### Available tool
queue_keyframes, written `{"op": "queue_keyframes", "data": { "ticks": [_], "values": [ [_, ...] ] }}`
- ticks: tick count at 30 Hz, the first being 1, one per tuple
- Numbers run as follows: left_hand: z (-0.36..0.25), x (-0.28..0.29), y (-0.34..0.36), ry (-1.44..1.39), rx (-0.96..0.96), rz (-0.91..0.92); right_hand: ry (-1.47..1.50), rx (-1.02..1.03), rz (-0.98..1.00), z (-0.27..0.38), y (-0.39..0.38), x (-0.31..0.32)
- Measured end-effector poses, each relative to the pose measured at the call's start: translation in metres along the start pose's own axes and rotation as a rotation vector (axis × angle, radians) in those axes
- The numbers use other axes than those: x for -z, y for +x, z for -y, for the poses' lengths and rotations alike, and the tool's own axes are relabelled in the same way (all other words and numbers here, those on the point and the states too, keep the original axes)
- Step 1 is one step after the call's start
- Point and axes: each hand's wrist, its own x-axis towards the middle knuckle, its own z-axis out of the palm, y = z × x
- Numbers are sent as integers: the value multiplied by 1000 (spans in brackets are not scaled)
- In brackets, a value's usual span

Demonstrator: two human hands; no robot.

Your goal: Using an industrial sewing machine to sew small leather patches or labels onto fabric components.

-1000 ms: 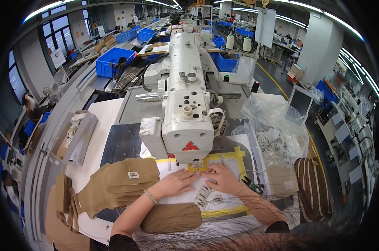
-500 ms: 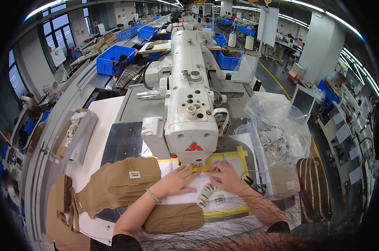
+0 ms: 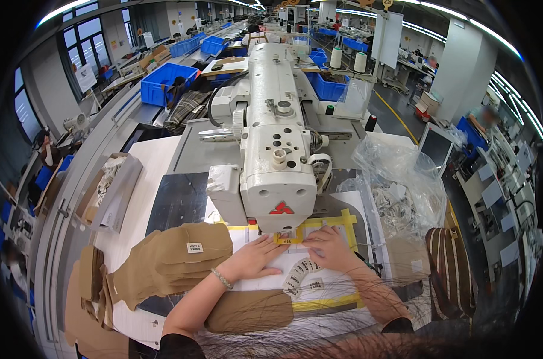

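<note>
A white industrial sewing machine (image 3: 277, 173) stands in front of me, its head low over a small yellow-edged frame (image 3: 288, 237). My left hand (image 3: 256, 258) lies flat on the white sheet, fingertips at the frame's left side; it is open. My right hand (image 3: 332, 248) rests at the frame's right side with fingers reaching toward it; I see nothing held. Below the hands lies a curved row of small white labels (image 3: 295, 278), with a loose label (image 3: 311, 285) beside it. A brown fabric piece (image 3: 250, 311) sits nearer to me. What lies under the machine head is partly hidden.
A fanned stack of brown fabric pieces (image 3: 170, 260) lies at left, a white label (image 3: 194, 248) on top. Farther left is an open box (image 3: 113, 194). A clear plastic bag (image 3: 397, 185) and striped fabric (image 3: 448, 269) are at right. Blue bins (image 3: 167, 84) stand beyond.
The right hand has shifted slightly, its fingers straighter beside the frame, and it now mostly covers the dark snips seen before. The left hand stays put. The whole view has moved slightly.
</note>
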Motion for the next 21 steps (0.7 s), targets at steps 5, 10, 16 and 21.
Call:
{"op": "queue_keyframes", "data": {
  "ticks": [5, 10, 16, 21],
  "values": [
    [0, -1, 0, -43, 6, -40, -98, 136, 138, -4, -3, 5],
    [-1, 1, 1, -56, 15, -30, -163, 158, 251, 2, -4, 6],
    [0, 0, 0, 4, 43, -34, -198, 131, 309, 4, -2, 4],
    [-1, 3, -1, 119, 18, -116, -137, 76, 341, 9, 1, 8]
  ]
}}
